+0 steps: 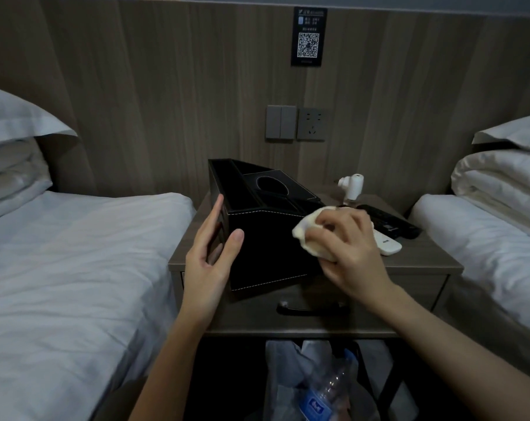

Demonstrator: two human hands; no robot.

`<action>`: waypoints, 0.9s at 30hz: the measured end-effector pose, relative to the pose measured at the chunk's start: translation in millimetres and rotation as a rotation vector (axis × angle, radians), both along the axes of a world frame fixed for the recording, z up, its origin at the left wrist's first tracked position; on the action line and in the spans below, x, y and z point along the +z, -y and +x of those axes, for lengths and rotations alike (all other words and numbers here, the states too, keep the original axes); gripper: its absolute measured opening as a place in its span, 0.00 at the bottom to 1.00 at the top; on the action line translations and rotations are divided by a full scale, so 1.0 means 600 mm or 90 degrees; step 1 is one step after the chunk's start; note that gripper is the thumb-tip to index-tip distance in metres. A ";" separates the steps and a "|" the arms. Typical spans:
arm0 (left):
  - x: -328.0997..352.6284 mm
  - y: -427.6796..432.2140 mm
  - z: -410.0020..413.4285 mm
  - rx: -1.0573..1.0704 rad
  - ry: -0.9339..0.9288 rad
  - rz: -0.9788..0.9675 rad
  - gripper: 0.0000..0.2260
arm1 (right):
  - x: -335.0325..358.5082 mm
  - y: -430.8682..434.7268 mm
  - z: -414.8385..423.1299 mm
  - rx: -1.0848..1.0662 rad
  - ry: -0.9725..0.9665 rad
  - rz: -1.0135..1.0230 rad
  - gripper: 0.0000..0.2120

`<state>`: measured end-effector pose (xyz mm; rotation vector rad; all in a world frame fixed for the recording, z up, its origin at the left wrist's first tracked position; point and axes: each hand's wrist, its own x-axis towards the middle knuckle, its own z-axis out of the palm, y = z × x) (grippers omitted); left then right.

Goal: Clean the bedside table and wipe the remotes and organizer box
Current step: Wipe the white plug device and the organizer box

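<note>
A QR code is printed in white on a dark plaque (308, 36) fixed to the wood wall panel (197, 86). The small lines of characters above and below the code cannot be read. A short dark marking is seen on the white remote (388, 246) and a small white mark on the black remote (385, 220); neither can be made out. A blue label with a white logo is carried by the plastic bottle (327, 387), but it is illegible.
</note>
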<state>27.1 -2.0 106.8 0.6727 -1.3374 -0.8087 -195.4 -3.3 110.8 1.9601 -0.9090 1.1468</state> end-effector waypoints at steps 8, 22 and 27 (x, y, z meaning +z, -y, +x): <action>0.002 -0.009 -0.003 -0.005 0.002 0.003 0.22 | -0.071 -0.021 -0.035 -0.025 -0.175 0.146 0.15; -0.021 -0.005 -0.050 0.480 0.349 -0.380 0.23 | 0.049 -0.012 -0.174 -0.192 0.074 0.155 0.18; -0.035 -0.006 -0.067 0.511 0.472 -0.405 0.23 | 0.014 0.066 -0.194 -0.288 0.067 0.310 0.19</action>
